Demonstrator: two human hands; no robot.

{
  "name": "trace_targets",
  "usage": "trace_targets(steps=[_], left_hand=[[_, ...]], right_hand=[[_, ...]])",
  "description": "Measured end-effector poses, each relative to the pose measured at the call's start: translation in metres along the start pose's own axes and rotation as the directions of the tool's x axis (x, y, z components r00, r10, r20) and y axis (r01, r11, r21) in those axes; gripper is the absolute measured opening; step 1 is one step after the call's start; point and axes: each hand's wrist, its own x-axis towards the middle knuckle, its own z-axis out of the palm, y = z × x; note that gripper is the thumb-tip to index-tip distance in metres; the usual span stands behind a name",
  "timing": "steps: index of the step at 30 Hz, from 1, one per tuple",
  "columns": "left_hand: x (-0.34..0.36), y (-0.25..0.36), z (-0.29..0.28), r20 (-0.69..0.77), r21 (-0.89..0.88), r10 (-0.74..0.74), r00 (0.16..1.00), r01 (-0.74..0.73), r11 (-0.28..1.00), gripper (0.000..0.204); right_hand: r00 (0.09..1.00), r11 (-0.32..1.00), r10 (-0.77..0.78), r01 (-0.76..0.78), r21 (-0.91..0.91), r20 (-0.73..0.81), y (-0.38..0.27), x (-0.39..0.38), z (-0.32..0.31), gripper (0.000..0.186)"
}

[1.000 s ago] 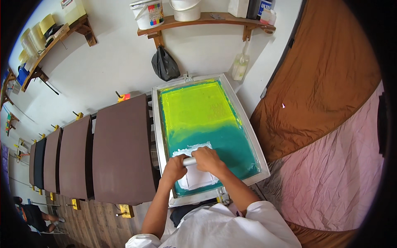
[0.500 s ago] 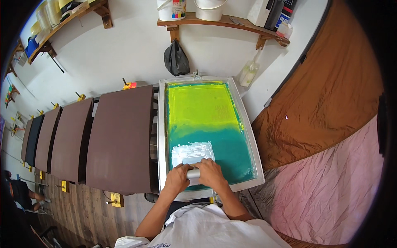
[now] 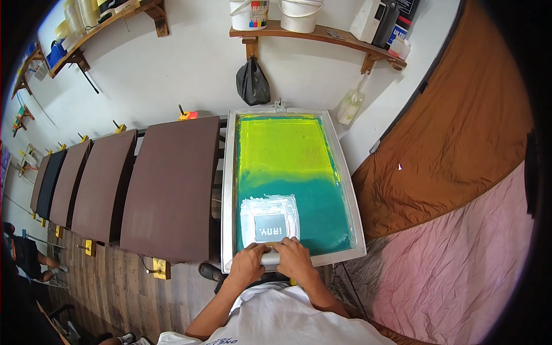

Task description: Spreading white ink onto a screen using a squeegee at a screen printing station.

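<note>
With both hands I grip a squeegee [image 3: 269, 259] at the near edge of a screen-printing frame [image 3: 359, 233]. My left hand [image 3: 247, 264] closes around its left end, and my right hand [image 3: 295, 260] around its right, the thumbs close together. The frame's mesh is yellow-green in its far half and teal [image 3: 319, 213] in its near half. Just beyond the squeegee, white ink [image 3: 290, 210] borders a dark square [image 3: 269, 221] with pale lettering in it. The squeegee's blade is hidden from me.
Left of the frame stand several brown padded boards [image 3: 172, 184] in a row, with yellow clamps [image 3: 161, 268] below. A wall shelf [image 3: 339, 35] holds white buckets [image 3: 249, 15]; a black bag [image 3: 253, 83] hangs under it. Brown fabric [image 3: 425, 155] covers the right side.
My hands have drawn the squeegee a little toward me. The dark square with its lettering, streaked with white before, now shows clearly. My view has shifted slightly.
</note>
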Motion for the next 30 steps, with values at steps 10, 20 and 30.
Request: trace_targets(steps=[10, 20, 30], left_hand=[[-0.006, -0.002, 0.005, -0.031, 0.033, -0.006, 1.0, 0.007, 0.999, 0.048], [0.0, -0.004, 0.001, 0.0, 0.078, 0.009, 1.0, -0.009, 0.997, 0.044], [0.01, -0.009, -0.002, 0.028, 0.101, 0.055, 0.998, -0.058, 0.993, 0.036]], right_hand=[[0.998, 0.998, -0.057, 0.057, -0.009, -0.012, -0.001, -0.016, -0.001, 0.057], [0.94, 0.957, 0.165, -0.079, 0.281, -0.298, 0.013, -0.074, -0.009, 0.063], [0.769, 0.177, 0.544, -0.496, 0.85, 0.335, 0.047, -0.119, 0.056, 0.04]])
